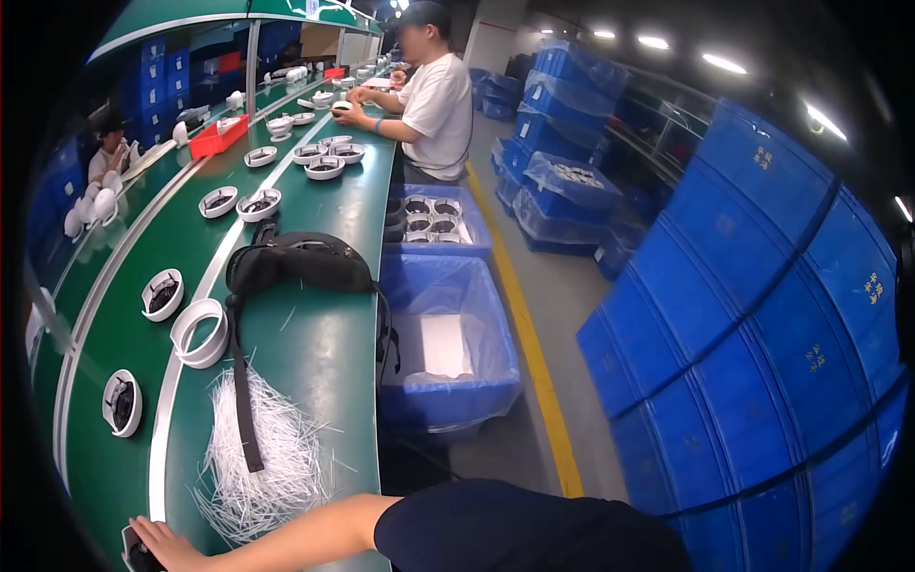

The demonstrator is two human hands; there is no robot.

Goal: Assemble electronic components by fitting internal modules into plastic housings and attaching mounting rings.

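Note:
My right forearm comes from a dark sleeve at the lower edge and reaches left across the green work surface. At its end my right hand [170, 547] grips a white housing with a dark inside [141, 555], partly hidden by the fingers and cut off by the frame. Close by lies a loose heap of thin white strips [262, 467]. A black bag's strap [244, 410] trails over the heap. Farther up are an oval white housing with black parts inside [122, 404] and a white ring-shaped shell [200, 334]. My left hand is out of view.
The black bag [300, 262] lies by the bench edge. Beside the bench stand a lined blue bin [505, 377] and a bin of housings [477, 221]. Blue crates [710, 286] are stacked at right. A co-worker [440, 105] holds a housing; a red tray [219, 141] sits farther back.

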